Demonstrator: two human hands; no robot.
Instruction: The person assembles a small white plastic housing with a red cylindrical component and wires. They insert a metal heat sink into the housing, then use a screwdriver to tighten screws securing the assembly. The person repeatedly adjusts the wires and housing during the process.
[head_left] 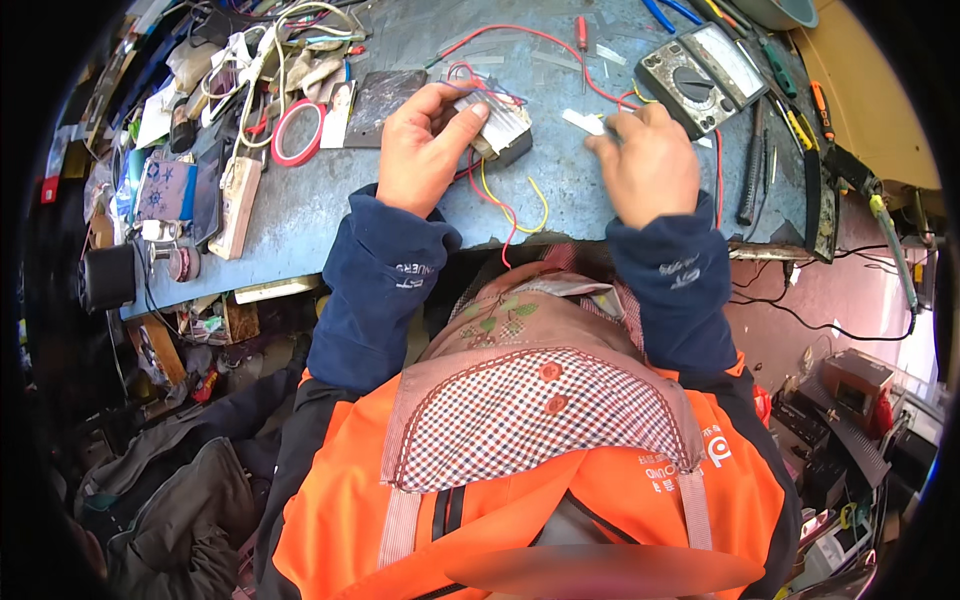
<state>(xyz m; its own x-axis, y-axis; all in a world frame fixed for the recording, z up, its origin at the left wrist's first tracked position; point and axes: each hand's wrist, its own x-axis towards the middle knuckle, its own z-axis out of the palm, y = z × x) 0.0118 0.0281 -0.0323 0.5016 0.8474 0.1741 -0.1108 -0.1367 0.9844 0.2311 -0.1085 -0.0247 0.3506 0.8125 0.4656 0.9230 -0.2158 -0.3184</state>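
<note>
My left hand (425, 140) grips a small block-shaped electrical part (497, 125), probably a transformer, pale and metallic on top with a dark side. Thin red, blue and yellow wires (540, 205) come out of it, some hanging over the table's front edge. To its right, my right hand (652, 165) is low over the tabletop with fingers curled. A small white strip (583, 122) lies at its fingertips; whether they pinch it I cannot tell. Just beyond that hand sits an analog multimeter (700, 80) with a dial, and a red test lead (540, 36) loops across the table.
On the blue worktable (300, 220), a red-rimmed tape roll (298, 132) and a dark flat plate (385, 105) lie left. Tangled pale cables (285, 50) and clutter fill the far left. A red screwdriver (581, 35) lies at the back; more tools (822, 110) line the right edge.
</note>
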